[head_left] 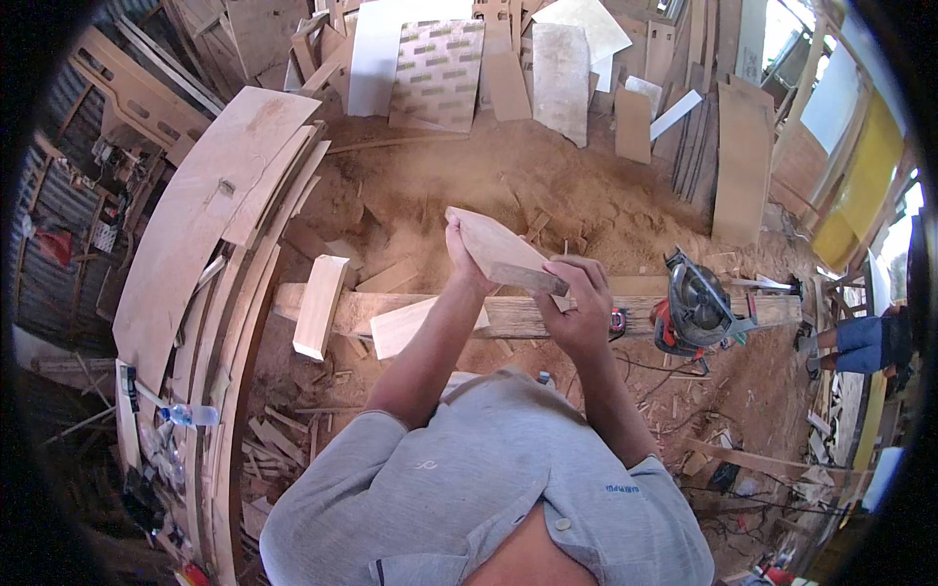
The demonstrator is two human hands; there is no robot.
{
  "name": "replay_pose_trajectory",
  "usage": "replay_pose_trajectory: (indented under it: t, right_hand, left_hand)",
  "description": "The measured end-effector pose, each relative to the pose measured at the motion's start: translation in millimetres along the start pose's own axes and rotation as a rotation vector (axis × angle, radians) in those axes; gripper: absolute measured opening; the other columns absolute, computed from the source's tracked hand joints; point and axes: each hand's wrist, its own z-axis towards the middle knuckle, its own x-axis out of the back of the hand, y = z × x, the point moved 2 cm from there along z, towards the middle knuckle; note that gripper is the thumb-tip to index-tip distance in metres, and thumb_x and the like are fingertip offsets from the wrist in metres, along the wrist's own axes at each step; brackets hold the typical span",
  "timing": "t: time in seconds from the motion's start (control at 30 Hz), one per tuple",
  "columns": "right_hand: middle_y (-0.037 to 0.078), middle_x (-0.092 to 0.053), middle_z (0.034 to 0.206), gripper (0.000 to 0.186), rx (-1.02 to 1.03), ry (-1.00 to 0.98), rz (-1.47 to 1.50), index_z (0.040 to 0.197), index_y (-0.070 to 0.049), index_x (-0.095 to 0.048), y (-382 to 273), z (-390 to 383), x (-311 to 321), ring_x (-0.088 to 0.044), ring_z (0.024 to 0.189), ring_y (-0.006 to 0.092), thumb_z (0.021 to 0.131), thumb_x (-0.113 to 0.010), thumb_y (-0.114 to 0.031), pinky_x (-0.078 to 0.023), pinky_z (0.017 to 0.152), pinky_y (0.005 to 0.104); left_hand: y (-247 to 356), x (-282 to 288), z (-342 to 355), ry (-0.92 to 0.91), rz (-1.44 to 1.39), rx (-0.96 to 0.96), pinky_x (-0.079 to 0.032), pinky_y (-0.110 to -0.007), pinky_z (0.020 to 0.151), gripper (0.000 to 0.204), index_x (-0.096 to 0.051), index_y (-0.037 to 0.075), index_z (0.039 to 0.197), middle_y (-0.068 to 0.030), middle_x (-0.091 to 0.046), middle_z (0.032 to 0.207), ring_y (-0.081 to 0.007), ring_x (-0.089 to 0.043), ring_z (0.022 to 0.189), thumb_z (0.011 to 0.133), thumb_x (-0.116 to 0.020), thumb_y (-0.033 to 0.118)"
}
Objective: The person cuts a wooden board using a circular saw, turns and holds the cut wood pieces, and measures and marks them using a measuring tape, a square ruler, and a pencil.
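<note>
the board (498, 241) was held up at the beam's (518, 317) far edge, long axis slanting nearward to the right; left hand (466, 258) gripped its far-left end, right hand (584, 305) its near-right end.

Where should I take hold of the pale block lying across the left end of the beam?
Probably by the near end of the pale block, coming from the near side, thumb and fingers on its two long edges: that end juts past the beam. The left hand and right hand both hold the board, so one should come free first.
</note>
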Motion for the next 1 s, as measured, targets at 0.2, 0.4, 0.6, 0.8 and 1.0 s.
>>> replay_pose_trajectory:
  t: [0.2,0.4,0.6,0.8,1.0]
  right_hand:
    - [0.012,-0.069,0.089,0.04,-0.106,0.177,0.067,0.103,-0.004,-0.065,-6,-25,-16,-0.067,0.08,0.0319,0.076,-0.093,-0.012,-0.054,0.072,0.041]
    - [0.007,-0.063,0.087,0.032,-0.52,0.154,0.313,0.104,-0.004,-0.063,-1,-34,-23,-0.065,0.078,0.0156,0.086,-0.088,-0.013,-0.053,0.066,0.0346]
    - [0.007,-0.07,0.103,0.034,-0.979,0.204,0.857,0.116,-0.001,-0.062,28,-70,-29,-0.068,0.085,0.0138,0.093,-0.082,-0.017,-0.058,0.07,0.0311]
    - [0.009,-0.071,0.118,0.041,-1.051,0.103,0.89,0.133,0.002,-0.061,57,-102,-33,-0.07,0.098,0.0165,0.102,-0.073,-0.021,-0.061,0.08,0.0339]
    - [0.008,-0.07,0.126,0.046,-1.241,0.08,0.834,0.143,-0.002,-0.059,122,-153,-79,-0.07,0.104,0.0166,0.113,-0.06,-0.037,-0.062,0.084,0.0351]
  left_hand:
    - [18,1,0,0.09,0.261,-0.106,-0.054,-0.064,0.104,0.079,-0.058,0.016,0.143,-0.0207,-0.061,0.141,-0.0444,-0.062,0.128,0.099,-0.053,0.081]
    - [11,16,4,0.072,0.074,-0.026,-0.054,-0.052,0.111,0.063,-0.06,0.008,0.141,-0.0121,-0.065,0.137,-0.0301,-0.064,0.129,0.101,-0.074,0.054]
    - [39,-1,-21,-0.029,0.109,-0.215,-0.062,-0.045,0.099,0.053,-0.061,0.004,0.14,-0.012,-0.072,0.127,-0.0285,-0.074,0.113,0.102,-0.077,0.037]
    - [65,32,-38,-0.013,0.277,-0.258,-0.066,-0.043,0.096,0.039,-0.064,0.005,0.135,-0.0093,-0.073,0.123,-0.0223,-0.075,0.109,0.103,-0.074,0.025]
    - [88,85,-86,-0.005,0.43,-0.269,-0.062,-0.04,0.098,0.052,-0.063,0.007,0.145,-0.008,-0.07,0.137,-0.0231,-0.068,0.126,0.104,-0.07,0.037]
